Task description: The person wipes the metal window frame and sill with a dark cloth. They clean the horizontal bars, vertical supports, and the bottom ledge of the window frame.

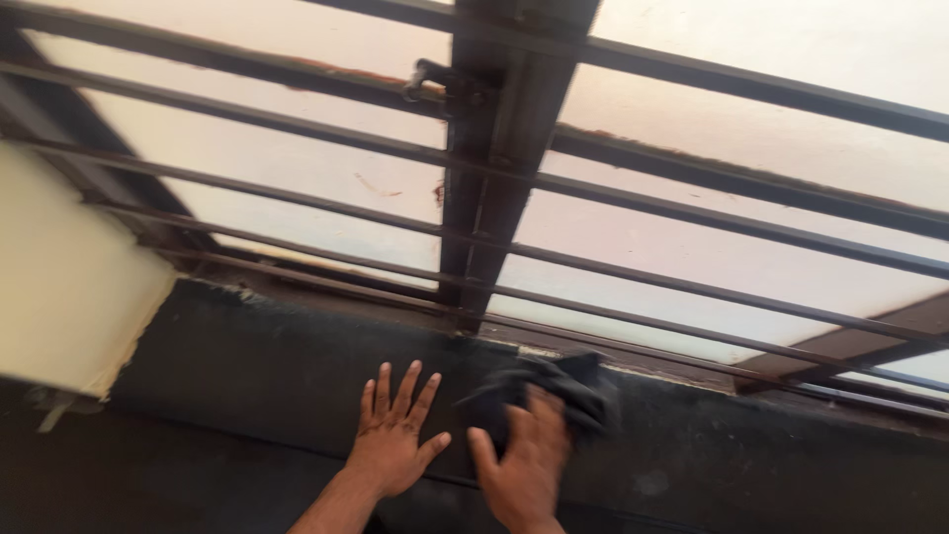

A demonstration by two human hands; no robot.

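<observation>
My left hand (pixel 392 430) lies flat on the dark window sill (pixel 247 366), fingers spread, holding nothing. Beside it on the right, my right hand (pixel 524 460) presses a crumpled dark cloth (pixel 554 388) against the sill near the base of the window's central post. The right hand is slightly blurred. The cloth bunches out above and to the right of the fingers.
Above the sill is a window with frosted white panes (pixel 692 247), crossed by several dark horizontal metal bars (pixel 297 203). A dark vertical frame post (pixel 494 168) with a latch (pixel 440 84) divides it. A cream wall (pixel 59 287) stands at the left.
</observation>
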